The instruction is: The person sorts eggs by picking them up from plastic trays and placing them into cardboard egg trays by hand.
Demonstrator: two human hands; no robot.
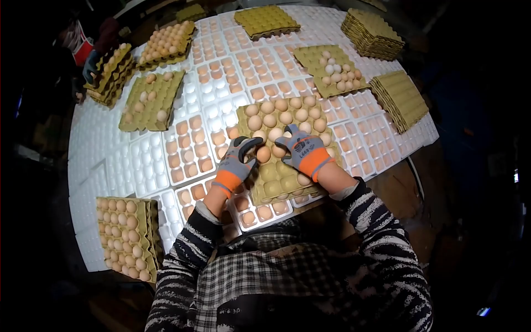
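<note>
A brown cardboard egg tray (272,192) lies in front of me, its far and middle rows filled with eggs and several near cups bare. My left hand (238,160), in a grey and orange work glove, reaches over the tray's left side. Its thumb and fingers curl around a brown egg (264,155). From the right, my right hand (303,148) in a matching glove closes its fingers on another egg (277,150), partly hidden by the glove. Under and around the tray are white plastic egg trays (264,221) holding brown eggs.
Stacked cardboard trays with eggs (119,232) stand at the near left. Part-filled cardboard trays (135,108) and stacks of egg-free ones (399,102) sit across the table. At the far left, another person's gloved hand (91,66) touches a tray stack.
</note>
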